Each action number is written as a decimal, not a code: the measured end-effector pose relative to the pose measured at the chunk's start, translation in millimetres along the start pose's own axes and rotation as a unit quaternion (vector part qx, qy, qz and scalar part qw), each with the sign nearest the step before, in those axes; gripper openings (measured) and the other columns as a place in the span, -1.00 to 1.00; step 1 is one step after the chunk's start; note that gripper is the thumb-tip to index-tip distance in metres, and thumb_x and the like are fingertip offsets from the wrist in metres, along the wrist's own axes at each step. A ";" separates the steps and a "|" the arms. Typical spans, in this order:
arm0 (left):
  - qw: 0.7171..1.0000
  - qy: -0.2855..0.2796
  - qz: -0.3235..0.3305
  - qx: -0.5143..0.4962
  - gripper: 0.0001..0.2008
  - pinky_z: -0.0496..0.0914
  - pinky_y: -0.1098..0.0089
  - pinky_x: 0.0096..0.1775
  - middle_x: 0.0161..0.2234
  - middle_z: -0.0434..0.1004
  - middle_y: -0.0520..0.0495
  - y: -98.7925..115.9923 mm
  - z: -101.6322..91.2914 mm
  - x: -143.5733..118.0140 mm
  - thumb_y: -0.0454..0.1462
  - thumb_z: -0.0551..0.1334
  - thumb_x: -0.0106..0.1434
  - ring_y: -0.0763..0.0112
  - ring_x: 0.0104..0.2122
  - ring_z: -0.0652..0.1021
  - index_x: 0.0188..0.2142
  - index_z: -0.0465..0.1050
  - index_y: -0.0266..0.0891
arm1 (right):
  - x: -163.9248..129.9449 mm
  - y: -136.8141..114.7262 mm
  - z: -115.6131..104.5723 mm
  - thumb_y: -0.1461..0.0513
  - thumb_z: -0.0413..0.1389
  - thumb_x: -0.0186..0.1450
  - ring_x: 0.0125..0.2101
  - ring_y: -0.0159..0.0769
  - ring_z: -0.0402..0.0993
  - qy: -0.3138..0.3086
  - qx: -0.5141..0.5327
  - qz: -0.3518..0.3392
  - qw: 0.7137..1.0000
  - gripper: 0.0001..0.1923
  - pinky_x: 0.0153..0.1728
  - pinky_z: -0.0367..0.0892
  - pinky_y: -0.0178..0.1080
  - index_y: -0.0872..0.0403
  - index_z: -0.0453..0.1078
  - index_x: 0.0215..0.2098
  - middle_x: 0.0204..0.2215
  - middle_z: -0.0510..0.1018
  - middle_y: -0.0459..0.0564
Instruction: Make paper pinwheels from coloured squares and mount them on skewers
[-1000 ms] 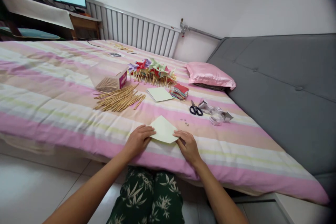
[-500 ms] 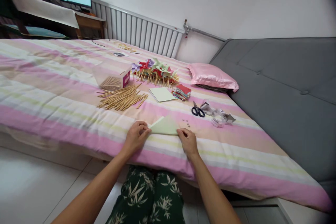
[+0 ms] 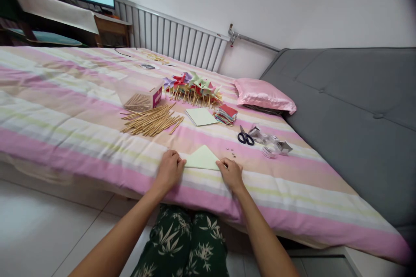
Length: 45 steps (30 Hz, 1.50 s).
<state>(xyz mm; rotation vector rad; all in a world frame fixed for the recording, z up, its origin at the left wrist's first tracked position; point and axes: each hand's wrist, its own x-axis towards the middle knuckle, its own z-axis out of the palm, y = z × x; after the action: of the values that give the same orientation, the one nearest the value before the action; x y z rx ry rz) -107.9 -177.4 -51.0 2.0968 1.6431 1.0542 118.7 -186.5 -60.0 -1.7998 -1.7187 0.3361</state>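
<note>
A pale green sheet of paper [image 3: 203, 158], folded into a triangle with its tip pointing away from me, lies at the near side of the bed. My left hand [image 3: 170, 167] pinches its left corner between thumb and fingers. At the opposite corner, my right hand [image 3: 230, 173] grips the paper the same way. Just beyond the right hand are several tiny metal pieces [image 3: 232, 152]. Dark-handled scissors [image 3: 245, 137] lie farther to the right.
Wooden sticks [image 3: 152, 120] are spread beside a clear box [image 3: 139, 91] of sticks. Paper pinwheels [image 3: 193, 86] lie behind a pale green paper stack [image 3: 200, 117] and coloured squares [image 3: 226, 114]. Clear packaging [image 3: 272, 145] and a pink pillow [image 3: 264, 95] are at right.
The paper's upper flap, blurred and offset before, now lies as a neat triangle. Both hands stay at its corners, with the right hand shifted slightly left.
</note>
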 end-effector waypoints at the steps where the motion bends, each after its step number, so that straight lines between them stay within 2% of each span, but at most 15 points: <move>1: 1.000 -0.006 -0.012 0.027 -0.79 0.29 0.20 -0.11 -0.42 0.35 -0.14 1.8 -0.8 0.7 -0.26 0.09 0.14 0.19 -0.24 0.39 -0.61 0.27 -0.21 | 1.1 -0.3 0.2 0.06 -0.03 0.21 -0.36 -0.26 0.34 -0.008 -0.008 0.005 1.000 -0.70 -0.14 0.04 -0.17 0.04 0.40 -0.52 -0.52 0.50 -0.10; 4: 0.994 -0.021 -0.050 0.091 -0.77 0.29 0.20 -0.15 -0.41 0.36 -0.17 8.5 -3.6 1.5 -0.23 0.09 0.15 0.14 -0.25 0.39 -0.60 0.31 -0.23 | 3.2 -1.5 1.5 0.08 -0.02 0.20 -0.35 -0.23 0.35 -0.025 -0.028 0.017 0.999 -0.72 -0.13 0.02 -0.12 0.04 0.40 -0.52 -0.52 0.51 -0.08; 7: 0.990 -0.012 -0.063 0.126 -0.74 0.29 0.19 -0.17 -0.40 0.38 -0.19 14.3 -7.4 -0.8 -0.20 0.08 0.17 0.12 -0.25 0.39 -0.59 0.36 -0.24 | 3.6 -2.4 3.1 0.09 -0.01 0.20 -0.31 -0.20 0.36 -0.032 -0.041 0.025 0.998 -0.75 -0.12 0.01 -0.10 0.03 0.40 -0.51 -0.51 0.51 -0.07; 13: 0.986 0.032 -0.109 0.125 -0.74 0.28 0.23 -0.17 -0.35 0.42 -0.16 10.5 -14.9 -12.3 -0.11 0.15 0.10 0.14 -0.24 0.41 -0.53 0.48 -0.22 | 4.0 -0.8 4.5 0.05 -0.03 0.20 -0.31 -0.22 0.37 -0.041 -0.033 0.039 0.998 -0.70 -0.11 0.01 -0.11 0.03 0.41 -0.51 -0.50 0.51 -0.09; 16: 0.983 0.016 -0.142 0.112 -0.71 0.27 0.25 -0.21 -0.38 0.46 -0.15 7.0 -16.3 -15.3 -0.09 0.14 0.12 0.14 -0.27 0.42 -0.51 0.51 -0.21 | 5.6 -0.1 4.7 0.02 -0.05 0.20 -0.31 -0.22 0.38 -0.044 -0.024 0.049 0.998 -0.66 -0.10 0.01 -0.12 0.03 0.40 -0.52 -0.51 0.51 -0.10; 26: 0.979 -0.044 -0.149 0.136 -0.66 0.23 0.25 -0.34 -0.39 0.49 -0.21 15.1 -20.9 -8.3 -0.12 0.09 0.15 0.06 -0.30 0.44 -0.60 0.49 -0.22 | 14.7 -2.2 2.1 0.02 -0.02 0.18 -0.32 -0.23 0.41 -0.073 -0.010 0.069 0.995 -0.67 -0.08 0.00 -0.11 0.03 0.41 -0.54 -0.48 0.55 -0.11; 31: 0.981 -0.045 -0.162 0.095 -0.63 0.23 0.30 -0.38 -0.53 0.47 -0.18 12.8 -24.1 -7.0 -0.12 0.07 0.15 0.15 -0.39 0.48 -0.66 0.42 -0.23 | 17.8 0.3 2.1 0.01 0.01 0.15 -0.35 -0.22 0.41 -0.080 -0.009 0.080 0.994 -0.67 -0.09 0.00 -0.10 0.04 0.41 -0.58 -0.52 0.53 -0.11; 34: 0.980 -0.024 -0.196 0.018 -0.64 0.24 0.33 -0.41 -0.52 0.49 -0.15 10.3 -27.8 -11.8 -0.07 0.05 0.17 0.19 -0.42 0.49 -0.56 0.42 -0.25 | 15.9 0.8 2.2 0.00 0.00 0.15 -0.37 -0.24 0.41 -0.076 0.001 0.084 0.994 -0.66 -0.08 -0.01 -0.09 0.05 0.41 -0.57 -0.53 0.53 -0.12; 37: 0.955 -0.016 -0.266 -0.127 -0.56 0.30 0.33 -0.39 -0.48 0.52 -0.14 13.7 -30.7 -18.9 0.05 0.06 0.15 0.21 -0.43 0.52 -0.39 0.42 -0.29 | 13.1 0.1 2.1 0.00 -0.03 0.16 -0.38 -0.27 0.40 -0.068 0.014 0.082 0.994 -0.65 -0.07 -0.02 -0.11 0.05 0.40 -0.56 -0.53 0.52 -0.13; 40: 0.887 -0.072 -0.319 -0.325 -0.48 0.37 0.33 -0.35 -0.46 0.55 -0.20 29.0 -27.0 -22.2 0.11 0.12 0.07 0.22 -0.42 0.55 -0.37 0.43 -0.35 | 11.7 -0.7 2.4 0.00 -0.02 0.14 -0.41 -0.28 0.39 -0.057 0.023 0.082 0.995 -0.64 -0.09 -0.01 -0.12 0.06 0.38 -0.59 -0.57 0.49 -0.14; 42: 0.840 -0.100 -0.344 -0.408 -0.51 0.39 0.35 -0.32 -0.45 0.56 -0.22 42.9 -18.4 -20.1 0.07 0.25 -0.03 0.20 -0.36 0.56 -0.39 0.44 -0.38 | 11.3 -1.0 2.8 -0.01 -0.02 0.14 -0.43 -0.28 0.38 -0.048 0.028 0.081 0.995 -0.64 -0.10 0.00 -0.12 0.06 0.38 -0.60 -0.59 0.48 -0.14; 43: 0.829 -0.095 -0.346 -0.428 -0.53 0.39 0.36 -0.32 -0.45 0.56 -0.22 49.2 -12.1 -17.9 0.03 0.31 -0.08 0.20 -0.36 0.56 -0.41 0.45 -0.38 | 10.9 -1.1 3.0 -0.01 -0.02 0.14 -0.44 -0.28 0.37 -0.043 0.032 0.079 0.995 -0.64 -0.11 0.00 -0.12 0.06 0.38 -0.60 -0.59 0.47 -0.14; 45: 0.816 -0.051 -0.343 -0.462 -0.57 0.40 0.37 -0.34 -0.48 0.55 -0.20 58.3 3.2 -12.0 -0.01 0.34 -0.10 0.22 -0.39 0.56 -0.44 0.46 -0.37 | 9.5 -1.6 3.2 -0.01 -0.02 0.14 -0.45 -0.29 0.36 -0.031 0.040 0.073 0.996 -0.63 -0.11 0.02 -0.12 0.06 0.38 -0.60 -0.60 0.46 -0.14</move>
<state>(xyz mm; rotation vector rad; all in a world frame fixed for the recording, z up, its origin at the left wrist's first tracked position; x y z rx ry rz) -64.6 -206.3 -21.9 0.8155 1.2442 1.1009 116.7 -176.6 -59.3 -1.8782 -1.5942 0.5205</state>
